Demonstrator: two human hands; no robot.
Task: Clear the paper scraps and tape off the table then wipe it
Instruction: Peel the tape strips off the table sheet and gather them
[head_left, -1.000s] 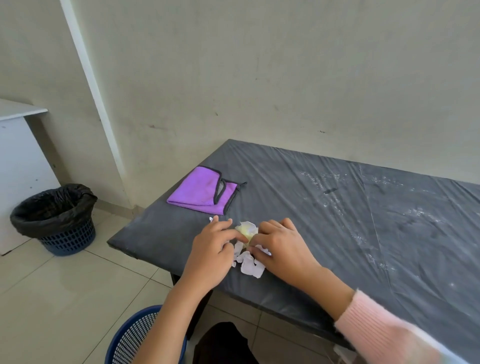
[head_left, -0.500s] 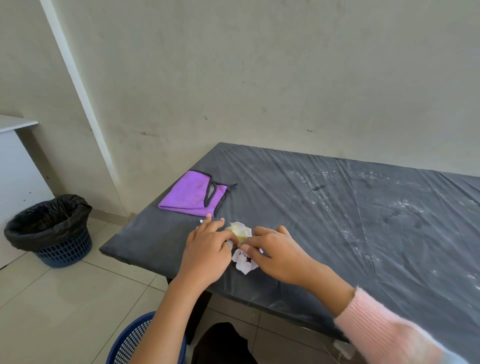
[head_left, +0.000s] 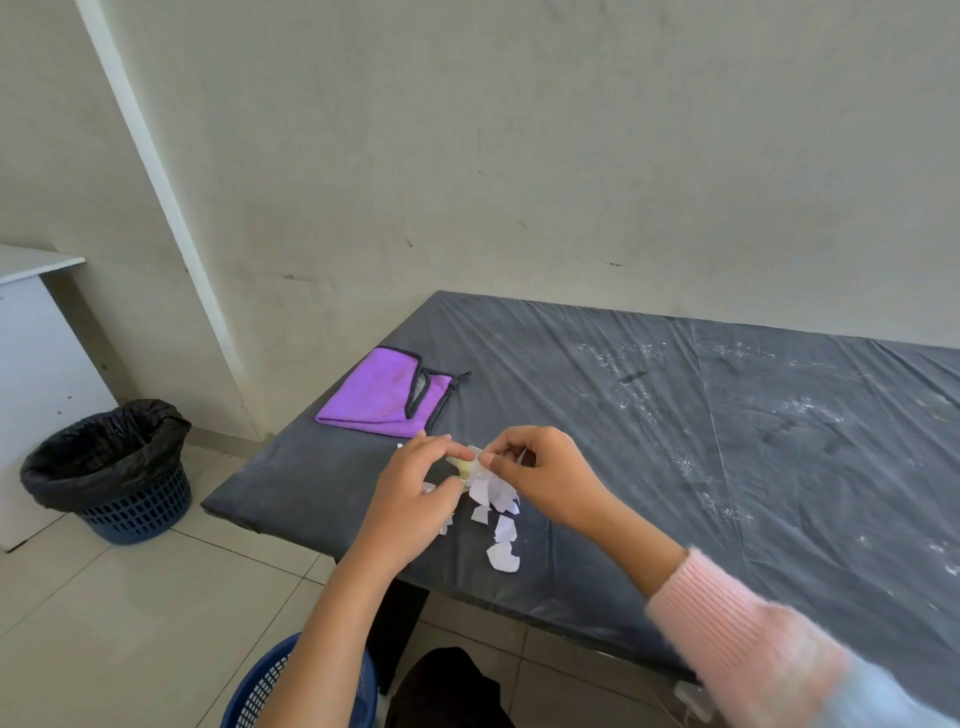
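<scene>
Now left hand (head_left: 415, 499) and right hand (head_left: 540, 478) each pinch the yellowish tape wad (head_left: 464, 467) in a narrow grip just above the surface (head_left: 675, 467); paper scraps (head_left: 501, 545) lie beneath it; better to dab the sticky wad onto them, gathering all together.

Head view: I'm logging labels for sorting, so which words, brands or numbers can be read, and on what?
No readable text anywhere.
Paper scraps, tape wad, purple cloth, black-lined bin: no print shows.
Small dark mark on the wall: too small to read.
</scene>
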